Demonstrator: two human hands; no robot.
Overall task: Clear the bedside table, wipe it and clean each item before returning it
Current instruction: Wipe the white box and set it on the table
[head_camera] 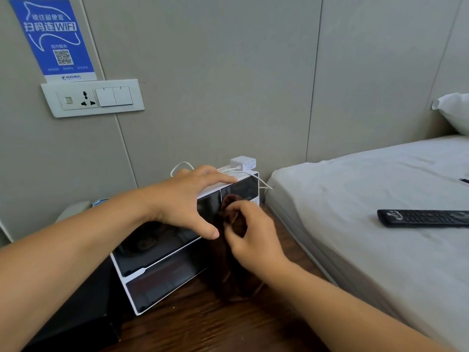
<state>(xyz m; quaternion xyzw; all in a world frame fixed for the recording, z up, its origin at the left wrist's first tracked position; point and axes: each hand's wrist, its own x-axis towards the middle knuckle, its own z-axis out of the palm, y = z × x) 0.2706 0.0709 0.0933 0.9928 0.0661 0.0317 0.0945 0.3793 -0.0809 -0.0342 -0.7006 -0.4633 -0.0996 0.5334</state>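
A white drawer box (162, 270) with dark glossy fronts stands on the dark wooden bedside table (203, 323). My left hand (187, 199) lies over its top edge, fingers straight and thumb down the front. My right hand (251, 235) grips a bunched brown cloth (232, 212) against the upper right drawer front. More of the cloth hangs down to the table in front of the box.
A white charger (243, 163) with its cable sits on a power strip behind the box. The bed (368, 199) lies at right with a black remote (423, 217) on it and a pillow (454, 111). A socket panel (92, 97) and blue WiFi sign (52, 36) are on the wall.
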